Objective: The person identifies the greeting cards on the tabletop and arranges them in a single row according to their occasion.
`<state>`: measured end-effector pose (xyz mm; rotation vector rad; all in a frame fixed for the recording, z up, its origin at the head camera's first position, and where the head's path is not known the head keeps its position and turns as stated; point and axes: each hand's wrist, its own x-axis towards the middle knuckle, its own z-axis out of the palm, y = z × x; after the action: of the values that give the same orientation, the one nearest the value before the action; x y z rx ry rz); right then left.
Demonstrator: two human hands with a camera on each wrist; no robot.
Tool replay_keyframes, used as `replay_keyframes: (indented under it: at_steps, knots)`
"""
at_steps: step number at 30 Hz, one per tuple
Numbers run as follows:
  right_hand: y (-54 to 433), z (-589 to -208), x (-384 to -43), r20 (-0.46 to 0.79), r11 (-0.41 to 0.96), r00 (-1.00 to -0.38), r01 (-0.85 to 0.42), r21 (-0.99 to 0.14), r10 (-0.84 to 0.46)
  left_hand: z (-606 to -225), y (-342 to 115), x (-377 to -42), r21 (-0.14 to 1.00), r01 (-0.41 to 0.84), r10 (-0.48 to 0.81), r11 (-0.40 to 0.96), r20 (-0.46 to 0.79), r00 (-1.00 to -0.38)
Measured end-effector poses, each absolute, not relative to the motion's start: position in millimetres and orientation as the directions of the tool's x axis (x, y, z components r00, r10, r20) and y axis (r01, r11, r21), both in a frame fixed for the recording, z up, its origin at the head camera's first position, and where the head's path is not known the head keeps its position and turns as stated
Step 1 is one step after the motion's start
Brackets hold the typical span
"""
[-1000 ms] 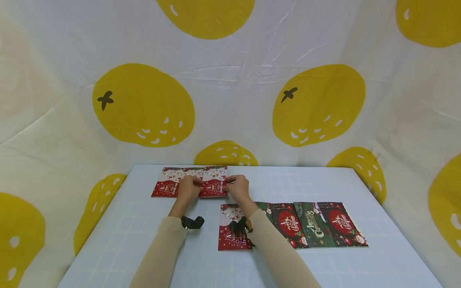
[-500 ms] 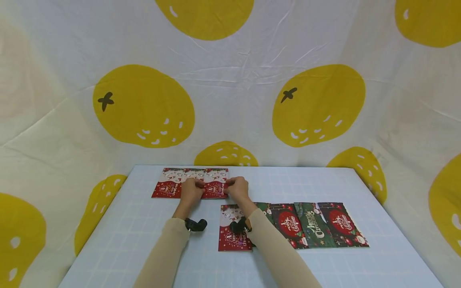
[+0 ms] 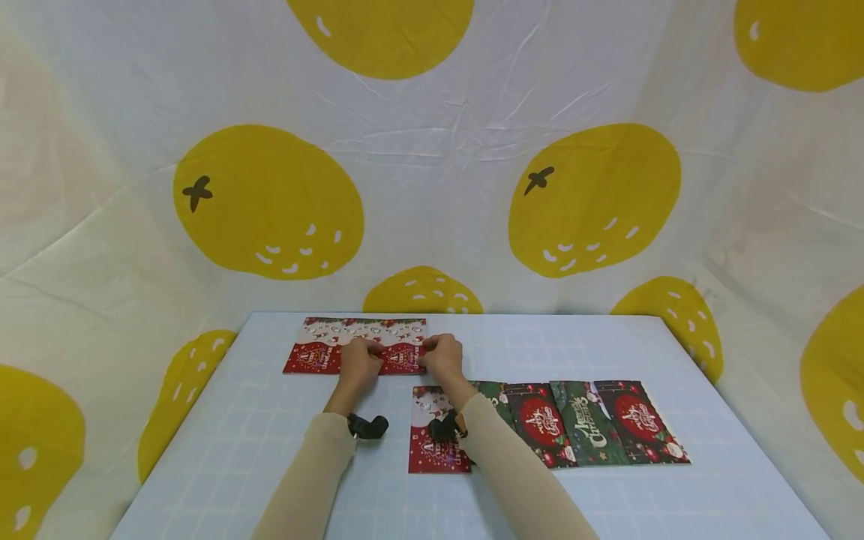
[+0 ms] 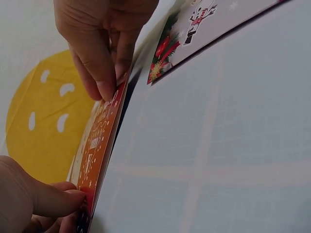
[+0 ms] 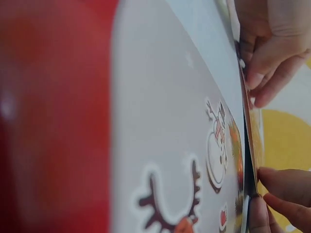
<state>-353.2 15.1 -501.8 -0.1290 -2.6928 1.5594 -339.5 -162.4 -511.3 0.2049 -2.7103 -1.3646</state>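
Three red-and-white Christmas cards lie side by side at the far left of the table. The rightmost card (image 3: 403,357) of this row is between my hands. My left hand (image 3: 359,366) pinches its left edge, covering part of the middle card (image 3: 361,327); the left card (image 3: 313,352) sits beyond it. On the opposite edge, my right hand (image 3: 444,360) pinches with thumb and fingers. Both wrist views show this card (image 4: 99,138) low against the table, fingertips at its two ends.
Nearer me, another red-and-white card (image 3: 439,446) begins a second row, partly under my right wrist. To its right overlap green cards (image 3: 589,424) and dark red cards (image 3: 637,420). A curtain with yellow fruit (image 3: 270,202) stands behind the table (image 3: 378,487).
The held card, raised and overlapping the middle card's edge a second ago, has come down level with the row. Both hands have shifted only slightly and keep their hold.
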Motion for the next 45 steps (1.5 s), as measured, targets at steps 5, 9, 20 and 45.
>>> replay_keyframes:
  at_steps: [5, 9, 20, 45]
  knots:
    - [13.9, -502.2, -353.0, -0.002, 0.514, -0.996, 0.047, -0.856, 0.088, -511.1, -164.1, -340.1, 0.781, -0.067, -0.136, 0.62, 0.022, -0.99]
    - [13.1, -502.0, -353.5, -0.005, 0.536, -0.996, 0.051, -0.843, 0.088, -511.4, -164.9, -340.2, 0.78, -0.077, -0.14, 0.621, 0.013, -0.99]
    - [12.6, -500.7, -355.5, -0.027, 0.565, -0.996, 0.071, -0.822, 0.086, -512.7, -163.9, -341.3, 0.789, -0.08, -0.147, 0.609, 0.013, -0.989]
    - [12.8, -501.5, -358.0, -0.064, 0.597, -0.996, 0.091, -0.797, 0.067, -512.0, -161.2, -338.2, 0.793, -0.116, -0.172, 0.598, -0.015, -0.985]
